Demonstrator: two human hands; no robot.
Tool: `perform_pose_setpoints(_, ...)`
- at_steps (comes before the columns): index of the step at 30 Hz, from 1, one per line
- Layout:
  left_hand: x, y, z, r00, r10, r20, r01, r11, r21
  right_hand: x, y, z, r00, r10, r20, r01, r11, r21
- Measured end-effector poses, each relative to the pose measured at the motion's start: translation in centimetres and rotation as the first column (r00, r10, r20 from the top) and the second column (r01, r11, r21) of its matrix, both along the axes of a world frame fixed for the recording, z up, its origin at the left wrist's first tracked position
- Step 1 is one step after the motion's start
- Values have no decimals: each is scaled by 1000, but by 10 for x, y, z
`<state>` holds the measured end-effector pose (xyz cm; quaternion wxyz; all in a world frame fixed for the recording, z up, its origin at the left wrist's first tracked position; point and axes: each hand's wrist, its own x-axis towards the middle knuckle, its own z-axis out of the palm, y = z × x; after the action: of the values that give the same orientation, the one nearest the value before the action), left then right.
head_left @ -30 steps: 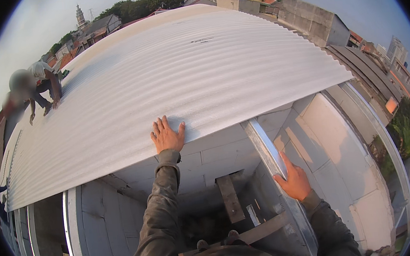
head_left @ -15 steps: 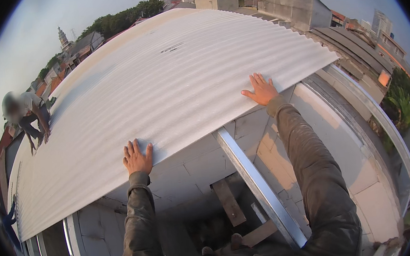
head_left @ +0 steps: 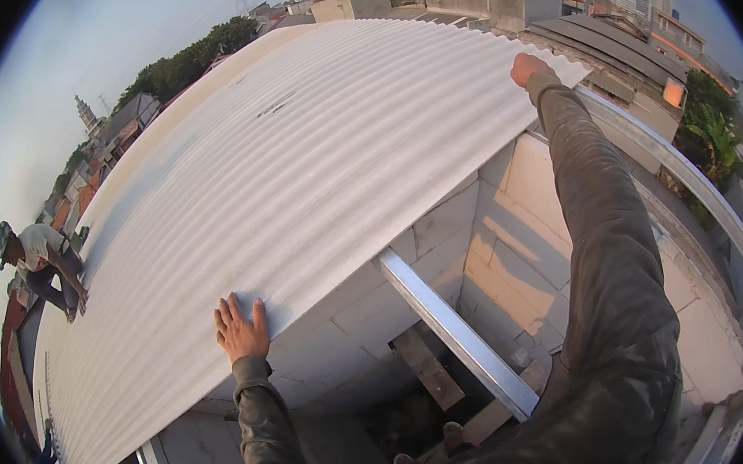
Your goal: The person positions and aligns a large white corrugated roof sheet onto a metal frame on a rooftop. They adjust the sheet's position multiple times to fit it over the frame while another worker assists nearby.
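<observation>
A white corrugated roofing sheet slopes away in front of me. My left hand lies flat on its near edge, fingers outstretched. My right hand is closed in a fist over the sheet's right end, with nothing visible in it. Whether the fist touches the sheet I cannot tell. A shiny metal beam runs from under the near edge toward me. At the far left a co-worker crouches on the sheet, one arm reaching down to its surface.
Below me is an opening between pale block walls, with a wooden plank inside. My feet show at the bottom. A metal rail curves along the right. Another person's blue sleeve shows at the lower left edge. Houses and trees stand beyond.
My right hand has lifted from its flat, open pose, reached farther right and closed into a fist. My left hand stays flat on the sheet. The view has turned a little to the right.
</observation>
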<state>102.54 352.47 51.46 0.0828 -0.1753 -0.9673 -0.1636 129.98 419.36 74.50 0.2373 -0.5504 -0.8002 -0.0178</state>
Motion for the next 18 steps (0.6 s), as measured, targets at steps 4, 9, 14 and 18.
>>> perform_pose_setpoints(4, -4, -30, 4, 999, 41, -2, -41, 999, 1, -79, -94, -44, 873, 485, -47, -477, 871, 112)
perform_pose_setpoints(9, 20, -25, 23, 1000, -23, -2, 23, 996, 83, -125, -350, -118, 390, 919, -54, -910, 394, 126)
perform_pose_setpoints(14, 14, -22, 25, 997, -55, 62, 51, 996, 70, -178, -432, -192, 392, 911, 127, -917, 398, -26)
perform_pose_setpoints(18, 23, -52, 22, 997, -2, 73, -5, 996, 92, -187, -460, -202, 412, 877, 247, -875, 456, -162)
